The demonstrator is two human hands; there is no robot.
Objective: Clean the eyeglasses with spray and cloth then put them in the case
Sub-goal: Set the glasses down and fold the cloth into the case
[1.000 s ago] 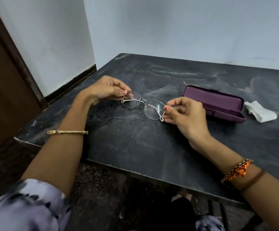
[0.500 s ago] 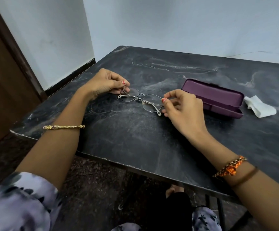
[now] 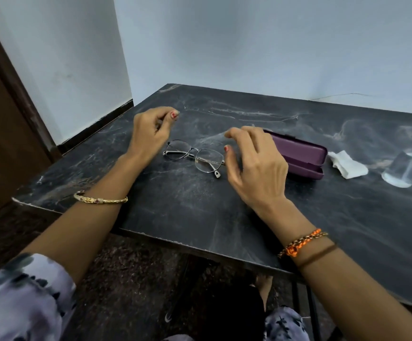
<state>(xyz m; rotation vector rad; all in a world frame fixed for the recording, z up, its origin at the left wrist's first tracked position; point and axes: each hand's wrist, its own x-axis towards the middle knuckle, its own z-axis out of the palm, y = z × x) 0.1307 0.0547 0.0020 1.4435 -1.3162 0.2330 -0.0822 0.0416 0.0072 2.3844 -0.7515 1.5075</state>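
Eyeglasses [image 3: 195, 156]: laid folded on the desk [image 3: 200, 207] between the two hands, lenses seen from above; touched by neither hand.
Case [image 3: 303, 156]: a purple case, closed, set just behind the right hand and partly hidden by it.
Cloth [image 3: 347, 164]: a crumpled white piece, placed just right of the case, apart from it.
Spray bottle [image 3: 407, 166]: a clear bottle, seen at the right edge, near the cloth; its top is cut off by the frame.
Surroundings: pale walls are met by the desk at the far side; a dark wooden door [image 3: 0, 134] is seen at the left, and a dark speckled floor below the near desk edge.
Surface: dark, marbled with pale streaks, chipped along the near left corner.
Left hand [image 3: 150, 134]: raised above the desk just left of the eyeglasses, fingers loosely curled, nothing held; a gold bangle [image 3: 100, 199] is worn on the forearm.
Right hand [image 3: 256, 166]: held over the desk just right of the eyeglasses, fingers relaxed and slightly spread, nothing held; an orange bracelet [image 3: 301, 243] is worn at the wrist.
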